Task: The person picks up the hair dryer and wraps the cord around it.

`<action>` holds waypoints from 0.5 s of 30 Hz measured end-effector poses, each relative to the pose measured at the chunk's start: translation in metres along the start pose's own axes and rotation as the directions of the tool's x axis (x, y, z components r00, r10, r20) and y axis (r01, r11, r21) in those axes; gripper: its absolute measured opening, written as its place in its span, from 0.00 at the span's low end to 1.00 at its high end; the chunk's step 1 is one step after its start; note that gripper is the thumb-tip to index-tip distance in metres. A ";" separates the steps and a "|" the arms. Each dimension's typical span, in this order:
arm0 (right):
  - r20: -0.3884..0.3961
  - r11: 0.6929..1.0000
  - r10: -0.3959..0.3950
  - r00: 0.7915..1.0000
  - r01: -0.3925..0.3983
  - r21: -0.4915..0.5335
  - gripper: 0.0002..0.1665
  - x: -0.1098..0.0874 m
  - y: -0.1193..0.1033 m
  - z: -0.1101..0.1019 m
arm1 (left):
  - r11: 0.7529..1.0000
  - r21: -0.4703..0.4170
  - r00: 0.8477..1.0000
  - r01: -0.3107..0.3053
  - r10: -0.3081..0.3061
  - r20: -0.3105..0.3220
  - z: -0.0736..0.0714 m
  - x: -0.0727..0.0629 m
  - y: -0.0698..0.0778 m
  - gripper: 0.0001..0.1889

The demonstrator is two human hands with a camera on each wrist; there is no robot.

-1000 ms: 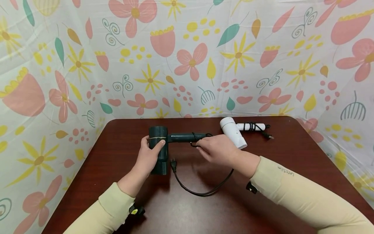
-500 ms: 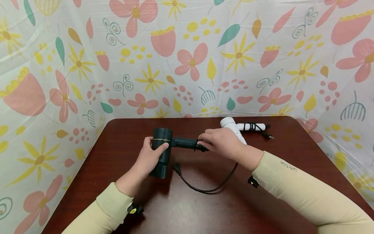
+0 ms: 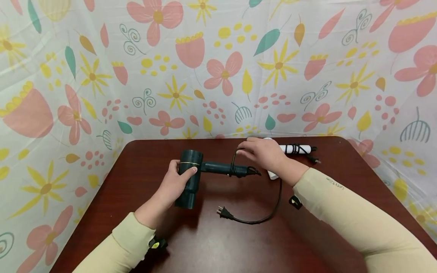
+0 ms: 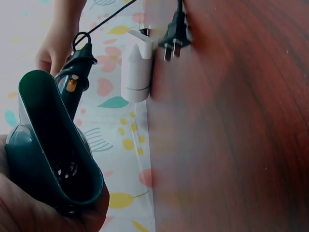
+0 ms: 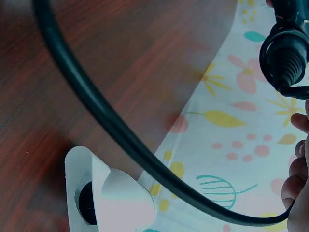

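In the head view my left hand (image 3: 175, 182) grips the barrel of a dark green hair dryer (image 3: 191, 182), its handle pointing right and its nozzle toward me. The left wrist view looks into the dryer's long oval nozzle (image 4: 63, 145). Beyond the handle's end, my right hand (image 3: 263, 151) pinches the black power cord (image 3: 234, 159), which is partly looped around the handle. The free length of cord hangs below that hand in a curve, ending in a two-prong plug (image 3: 225, 213) above the table. In the right wrist view the cord (image 5: 130, 140) runs up to the curled fingers.
Behind my right hand lies a white hair dryer (image 3: 295, 149), partly hidden, its black cord wound around the handle. Both stand out against a dark reddish-brown table (image 3: 143, 163). A flower-printed cloth (image 3: 225, 38) hangs around the table's back and sides.
My right hand has moved up and right from the handle's end, drawing the cord around the handle. The plug has swung right. The green dryer has shifted slightly right and its handle tilted down.
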State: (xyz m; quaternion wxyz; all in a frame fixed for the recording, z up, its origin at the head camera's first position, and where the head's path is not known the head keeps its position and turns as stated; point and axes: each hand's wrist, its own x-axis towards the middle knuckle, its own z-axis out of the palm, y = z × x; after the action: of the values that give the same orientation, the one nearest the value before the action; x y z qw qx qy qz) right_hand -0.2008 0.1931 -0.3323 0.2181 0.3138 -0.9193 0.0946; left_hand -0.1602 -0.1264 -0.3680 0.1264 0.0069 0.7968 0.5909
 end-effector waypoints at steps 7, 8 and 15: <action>0.105 0.984 0.143 0.984 -0.153 0.093 0.18 0.009 0.004 -0.003 | 1.000 -0.016 0.999 -0.004 0.005 0.041 0.000 0.000 0.000 0.35; 0.115 0.980 0.158 0.981 -0.170 0.102 0.18 0.010 0.005 -0.003 | 1.000 -0.021 0.999 -0.006 0.007 0.048 0.000 -0.001 0.000 0.35; 0.186 0.936 0.273 0.944 -0.306 0.176 0.16 0.013 0.015 0.001 | 0.997 -0.075 0.995 -0.006 0.013 0.099 -0.001 -0.003 0.000 0.34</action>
State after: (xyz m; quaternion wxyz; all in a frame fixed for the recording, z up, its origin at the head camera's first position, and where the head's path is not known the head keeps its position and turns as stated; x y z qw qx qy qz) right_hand -0.2202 0.1977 -0.3277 0.0948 0.2016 -0.9555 0.1932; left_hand -0.1575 -0.1274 -0.3672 0.1632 0.0354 0.7669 0.6196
